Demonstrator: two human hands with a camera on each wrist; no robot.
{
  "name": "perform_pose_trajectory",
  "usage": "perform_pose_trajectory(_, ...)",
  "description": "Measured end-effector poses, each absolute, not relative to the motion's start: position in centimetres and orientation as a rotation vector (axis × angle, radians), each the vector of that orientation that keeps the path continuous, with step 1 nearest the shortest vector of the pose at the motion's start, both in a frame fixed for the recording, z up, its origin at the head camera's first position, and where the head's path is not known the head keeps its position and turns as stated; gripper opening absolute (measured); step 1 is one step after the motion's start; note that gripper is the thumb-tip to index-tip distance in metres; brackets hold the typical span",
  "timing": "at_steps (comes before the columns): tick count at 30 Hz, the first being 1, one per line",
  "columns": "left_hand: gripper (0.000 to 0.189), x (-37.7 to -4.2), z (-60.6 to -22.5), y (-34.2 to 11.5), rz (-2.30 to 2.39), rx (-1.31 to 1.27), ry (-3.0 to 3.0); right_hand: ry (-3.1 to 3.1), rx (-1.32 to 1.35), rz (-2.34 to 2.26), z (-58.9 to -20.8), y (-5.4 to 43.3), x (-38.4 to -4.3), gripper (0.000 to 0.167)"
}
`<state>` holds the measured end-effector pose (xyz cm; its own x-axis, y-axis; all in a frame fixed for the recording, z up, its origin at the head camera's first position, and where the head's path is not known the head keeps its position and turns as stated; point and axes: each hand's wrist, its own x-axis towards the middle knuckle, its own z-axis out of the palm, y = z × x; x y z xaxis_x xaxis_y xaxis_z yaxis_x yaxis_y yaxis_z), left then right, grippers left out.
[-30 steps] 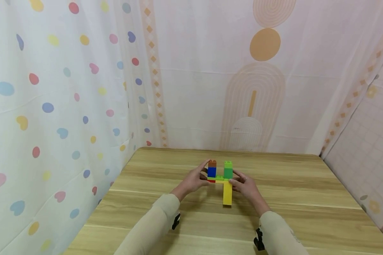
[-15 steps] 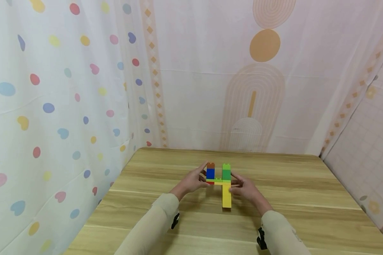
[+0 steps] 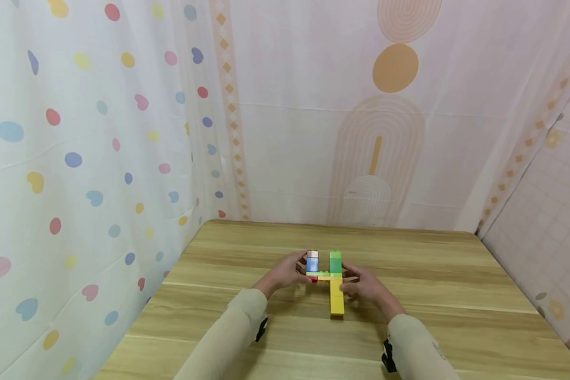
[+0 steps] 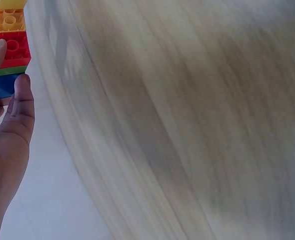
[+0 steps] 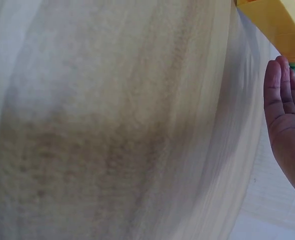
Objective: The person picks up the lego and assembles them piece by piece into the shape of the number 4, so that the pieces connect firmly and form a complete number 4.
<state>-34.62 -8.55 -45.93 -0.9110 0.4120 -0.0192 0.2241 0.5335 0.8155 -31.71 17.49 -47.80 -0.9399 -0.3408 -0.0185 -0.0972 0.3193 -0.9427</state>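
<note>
Both hands hold one built piece of toy building bricks (image 3: 335,303). Its left column has a blue brick (image 3: 312,265) under a brown one, both catching glare. Green bricks (image 3: 335,266) top the right column, above a long yellow leg. A thin lime layer joins the two columns. My left hand (image 3: 286,271) pinches the left end; in the left wrist view its thumb lies on the hollow underside of the red brick (image 4: 13,49), with a finger on the blue one. My right hand (image 3: 368,285) grips the right column, its straight fingers showing beside the green in the right wrist view.
A wood-grain table (image 3: 437,285) lies under the hands. Behind it hangs a pale patterned curtain (image 3: 304,158), and a dotted curtain (image 3: 100,221) runs along the left side. Black wrist straps (image 3: 388,356) sit at the sleeves.
The brick piece has come slightly down in the head view, its top tipping back. Glare now shows on the blue and brown bricks. Both hands keep their hold, the right thumb lower on the yellow.
</note>
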Motion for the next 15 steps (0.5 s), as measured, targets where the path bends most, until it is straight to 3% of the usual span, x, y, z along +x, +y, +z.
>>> perform_pose_trajectory(8, 0.083, -34.7, -46.4, -8.6, 1.278, 0.537, 2.544, 2.382, -0.471, -1.635, -48.2, 17.5, -31.6, 0.064)
perform_pose_trajectory(15, 0.073, -34.6, -47.8, -8.3, 1.236, 0.435, 2.54, 2.404, -0.295, -1.586, -48.4, 16.6, -31.2, 0.06)
